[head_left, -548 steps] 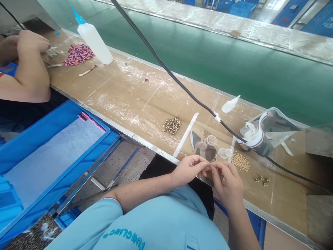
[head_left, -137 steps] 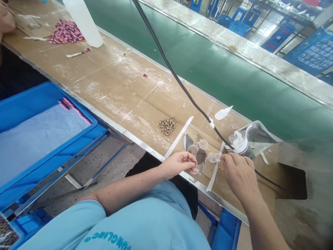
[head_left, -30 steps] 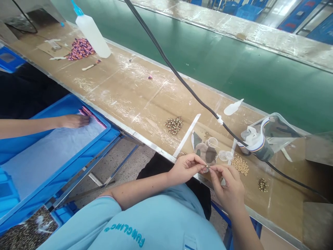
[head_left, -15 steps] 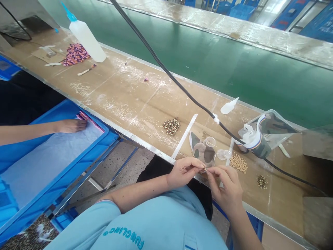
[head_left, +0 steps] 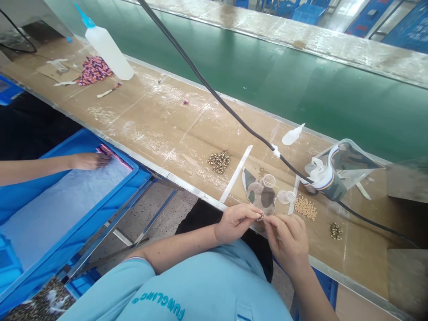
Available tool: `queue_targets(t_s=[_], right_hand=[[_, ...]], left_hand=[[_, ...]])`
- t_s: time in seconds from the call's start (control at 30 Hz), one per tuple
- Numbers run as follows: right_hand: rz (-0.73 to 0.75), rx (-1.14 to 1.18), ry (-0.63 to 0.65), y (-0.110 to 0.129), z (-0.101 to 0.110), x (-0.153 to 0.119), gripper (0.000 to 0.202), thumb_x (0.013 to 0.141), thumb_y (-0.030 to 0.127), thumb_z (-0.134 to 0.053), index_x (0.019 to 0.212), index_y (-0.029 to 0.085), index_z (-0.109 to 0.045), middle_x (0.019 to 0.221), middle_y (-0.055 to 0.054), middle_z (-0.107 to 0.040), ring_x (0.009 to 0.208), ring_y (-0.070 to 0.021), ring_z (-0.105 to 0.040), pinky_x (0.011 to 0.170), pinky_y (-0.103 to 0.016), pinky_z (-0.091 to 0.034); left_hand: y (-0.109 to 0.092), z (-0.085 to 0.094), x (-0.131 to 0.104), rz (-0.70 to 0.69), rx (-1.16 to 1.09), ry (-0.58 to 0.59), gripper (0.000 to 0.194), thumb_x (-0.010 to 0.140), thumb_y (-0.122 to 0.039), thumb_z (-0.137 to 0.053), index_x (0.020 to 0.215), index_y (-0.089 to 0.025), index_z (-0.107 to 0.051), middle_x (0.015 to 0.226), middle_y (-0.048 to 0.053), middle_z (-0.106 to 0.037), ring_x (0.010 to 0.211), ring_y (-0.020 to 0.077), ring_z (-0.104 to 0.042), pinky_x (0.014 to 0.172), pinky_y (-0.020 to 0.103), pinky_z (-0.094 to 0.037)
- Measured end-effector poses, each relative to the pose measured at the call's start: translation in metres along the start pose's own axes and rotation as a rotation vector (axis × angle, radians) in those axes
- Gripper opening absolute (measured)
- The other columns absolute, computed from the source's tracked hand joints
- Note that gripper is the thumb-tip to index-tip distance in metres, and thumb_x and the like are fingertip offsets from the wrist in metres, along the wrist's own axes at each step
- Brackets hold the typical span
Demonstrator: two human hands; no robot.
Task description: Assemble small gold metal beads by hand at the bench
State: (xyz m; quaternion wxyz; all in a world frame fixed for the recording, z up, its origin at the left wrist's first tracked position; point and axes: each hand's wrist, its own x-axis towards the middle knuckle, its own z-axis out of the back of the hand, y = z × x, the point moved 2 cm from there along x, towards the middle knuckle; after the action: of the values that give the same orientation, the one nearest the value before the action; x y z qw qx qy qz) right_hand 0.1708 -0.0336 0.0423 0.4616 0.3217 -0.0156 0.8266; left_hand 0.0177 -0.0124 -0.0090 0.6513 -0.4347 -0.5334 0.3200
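While our left hand (head_left: pixel 235 224) pinches a tiny brass-coloured piece (head_left: pixel 262 216), our right hand (head_left: pixel 290 235) meets it, grip unclear.
Held by the brown-topped table (head_left: pixel 160 129)'s near edge, it seems light, stiff, perhaps slippery; we judge its outer edge best for pinching.

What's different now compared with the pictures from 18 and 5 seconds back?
The right hand has moved left from the tan beads to meet the left hand, which pinches a small piece. A co-worker's hand has come into the blue bin. The small right-hand pile, scattered at first, is fuller. The large bottle stayed put.
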Motion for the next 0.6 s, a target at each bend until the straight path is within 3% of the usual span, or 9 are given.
queue_targets(t_s=[0.6], right_hand=[[-0.033,0.013,-0.067,0.0022,-0.0028,-0.0041,0.017,0.084,0.011,-0.059,0.095,0.022,-0.056,0.079,0.000,-0.063,0.069,-0.0111,-0.056,0.070,-0.030,-0.042]], left_hand=[[0.0043,-0.0018,-0.0039,0.133,-0.232,-0.028,0.011,0.087,-0.023,-0.055,0.084,-0.017,-0.063,0.099,0.008,-0.072,0.090,0.0147,-0.069,0.081,0.028,-0.056]])
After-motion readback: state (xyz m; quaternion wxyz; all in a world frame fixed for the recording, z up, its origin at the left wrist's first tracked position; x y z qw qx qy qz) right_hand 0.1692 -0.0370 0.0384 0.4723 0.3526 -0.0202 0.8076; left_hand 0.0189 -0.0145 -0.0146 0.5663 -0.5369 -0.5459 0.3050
